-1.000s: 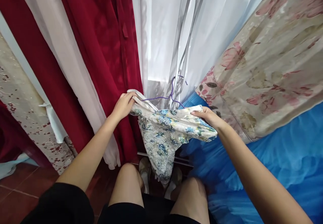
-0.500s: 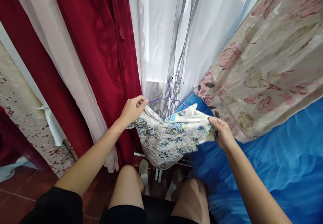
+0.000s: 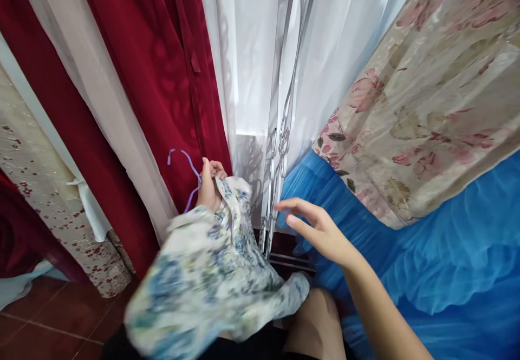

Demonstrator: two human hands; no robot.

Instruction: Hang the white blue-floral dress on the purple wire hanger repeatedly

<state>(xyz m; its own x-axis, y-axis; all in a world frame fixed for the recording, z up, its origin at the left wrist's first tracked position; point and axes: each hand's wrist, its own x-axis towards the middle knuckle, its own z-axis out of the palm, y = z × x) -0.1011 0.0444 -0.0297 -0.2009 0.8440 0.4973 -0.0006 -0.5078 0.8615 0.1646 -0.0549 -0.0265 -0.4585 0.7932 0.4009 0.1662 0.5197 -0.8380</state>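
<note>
A white top with a blue, green and yellow floral print [image 3: 203, 273] is in front of my lap, blurred by motion. My left hand [image 3: 209, 187] is closed on its upper part, beside the neckline. A purple hanger [image 3: 189, 159] pokes out left of that hand, its hook pointing up and to the left; its lower part is hidden by the cloth. My right hand [image 3: 317, 227] is apart from the top, fingers stretched out with nothing in them, near hanging silver-grey ribbons [image 3: 280, 154].
Dark red fabric [image 3: 162, 78] and white fabric [image 3: 254, 51] hang ahead. On the right are a pink-flowered cloth [image 3: 426, 105] and blue ruffled fabric [image 3: 439, 257]. A metal rail [image 3: 290, 261] is low down, above a red tiled floor [image 3: 40, 316].
The top and hanger have swung left and towards me, turned in my left hand. My right hand has let go of the top's right side and moved a little to the left.
</note>
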